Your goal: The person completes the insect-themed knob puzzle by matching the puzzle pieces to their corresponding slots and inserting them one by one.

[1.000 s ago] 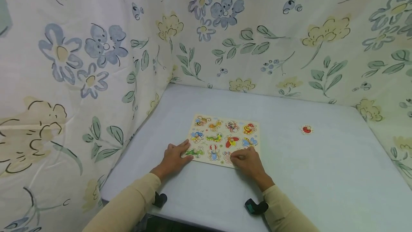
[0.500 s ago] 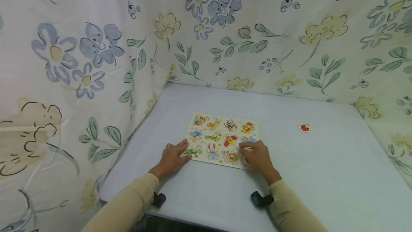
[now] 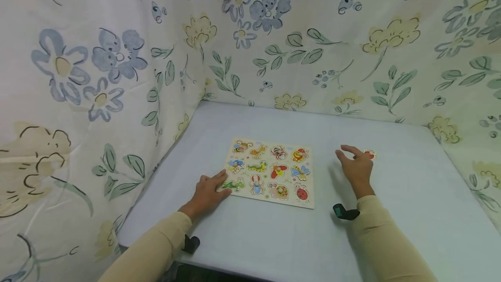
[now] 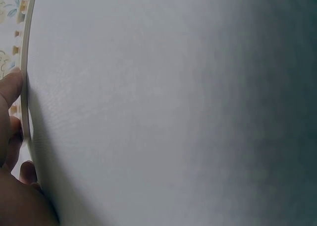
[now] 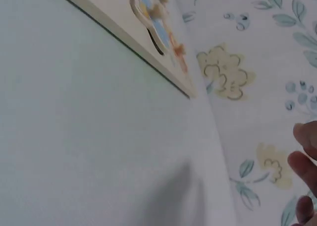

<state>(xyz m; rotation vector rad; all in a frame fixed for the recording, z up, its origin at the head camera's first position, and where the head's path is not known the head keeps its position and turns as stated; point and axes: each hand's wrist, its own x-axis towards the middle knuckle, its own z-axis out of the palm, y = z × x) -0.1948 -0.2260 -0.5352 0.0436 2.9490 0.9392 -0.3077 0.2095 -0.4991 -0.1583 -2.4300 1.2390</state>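
Observation:
A wooden peg puzzle board (image 3: pixel 291 203) with rows of insect pictures lies on the table. My left hand (image 3: pixel 207 193) rests at its near left corner, fingers along the edge; the left wrist view shows the fingertips against the board's edge (image 4: pixel 26 52). To the right of the board my right hand (image 3: pixel 357 169) is raised, thumb and index finger apart with nothing between them. Just beyond its knuckles lies a loose red ladybug puzzle piece (image 3: pixel 369 154), partly hidden by the hand. A red ladybug picture (image 3: pixel 302 193) shows in the board's near right corner.
The table (image 3: pixel 258 238) has a white cover. Floral curtains (image 3: pixel 297 38) hang along its back and sides. A dark strap-mounted device (image 3: pixel 346 212) sits at the right wrist, another (image 3: pixel 191 244) at the left. The table's front edge runs below the forearms.
My right hand has left the lower right of the board and moved right, near the loose ladybug piece, its thumb and index finger spreading. The left hand has stayed at the board's corner.

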